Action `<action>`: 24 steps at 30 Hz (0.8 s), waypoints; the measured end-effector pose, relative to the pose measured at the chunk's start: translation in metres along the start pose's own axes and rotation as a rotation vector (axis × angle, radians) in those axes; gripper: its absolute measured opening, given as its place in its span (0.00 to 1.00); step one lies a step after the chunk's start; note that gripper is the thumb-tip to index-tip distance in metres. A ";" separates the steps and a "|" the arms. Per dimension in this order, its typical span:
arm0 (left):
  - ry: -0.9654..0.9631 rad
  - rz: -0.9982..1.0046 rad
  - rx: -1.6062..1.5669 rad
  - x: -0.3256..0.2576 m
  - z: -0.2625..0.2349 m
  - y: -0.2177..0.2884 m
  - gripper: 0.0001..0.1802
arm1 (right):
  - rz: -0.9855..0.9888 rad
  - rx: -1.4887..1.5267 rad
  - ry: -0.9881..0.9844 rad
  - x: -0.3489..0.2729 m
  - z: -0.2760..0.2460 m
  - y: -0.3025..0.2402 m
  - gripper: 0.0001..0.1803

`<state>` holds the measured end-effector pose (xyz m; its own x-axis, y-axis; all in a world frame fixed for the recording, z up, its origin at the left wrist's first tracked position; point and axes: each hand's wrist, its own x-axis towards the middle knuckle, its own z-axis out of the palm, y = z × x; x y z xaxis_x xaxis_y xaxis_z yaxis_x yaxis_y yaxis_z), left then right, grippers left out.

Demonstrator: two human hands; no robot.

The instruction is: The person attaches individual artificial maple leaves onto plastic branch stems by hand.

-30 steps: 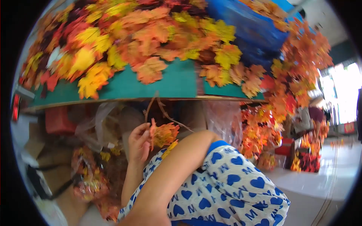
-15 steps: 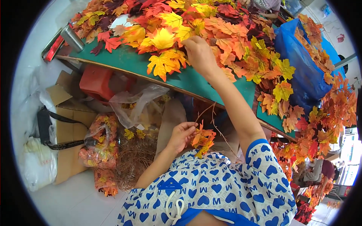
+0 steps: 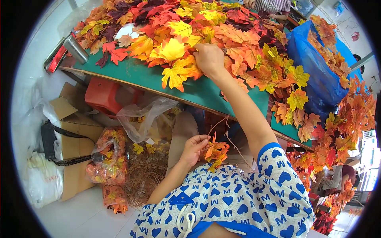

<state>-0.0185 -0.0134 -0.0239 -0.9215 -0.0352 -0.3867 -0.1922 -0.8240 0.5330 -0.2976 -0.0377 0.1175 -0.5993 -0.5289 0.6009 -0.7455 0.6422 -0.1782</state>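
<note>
Below the table edge, my left hand [image 3: 195,150] pinches a thin brown artificial twig [image 3: 219,126]. Orange and yellow leaves [image 3: 216,152] hang from it close to my fingers, and its bare branches reach up and toward my right sleeve. My right hand [image 3: 209,58] is stretched out over the table, its fingers closed at the near side of a heap of artificial maple leaves [image 3: 238,35]. A yellow-orange maple leaf [image 3: 179,74] lies against these fingers and seems gripped by them; the fingertips are partly hidden among the leaves.
The heap covers much of the green table [image 3: 139,73]. A metal tumbler [image 3: 76,49] stands at its left end; a blue plastic bag [image 3: 313,75] of leaves sits right. Below left are a red stool [image 3: 99,95], a carton [image 3: 77,139], and bundled brown stems [image 3: 147,174]. Another person [image 3: 272,6] sits opposite.
My right hand has sunk slightly lower into the leaves, and the yellow-orange leaf beside it has shifted right and toward me. My left hand still holds the twig.
</note>
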 end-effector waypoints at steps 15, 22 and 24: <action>0.002 0.587 0.845 0.002 0.021 -0.002 0.08 | -0.423 -0.546 -0.126 0.045 0.009 0.065 0.05; 0.095 1.054 1.173 -0.002 0.071 0.028 0.12 | 0.039 -0.321 -0.072 0.079 0.002 0.126 0.07; 0.133 1.104 1.224 -0.007 0.057 0.031 0.12 | 0.028 -0.038 0.305 0.049 -0.029 0.080 0.07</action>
<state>-0.0368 -0.0064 0.0381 -0.7641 -0.3622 0.5338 0.2998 0.5332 0.7911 -0.3784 0.0041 0.1556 -0.5000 -0.3238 0.8032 -0.7153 0.6772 -0.1723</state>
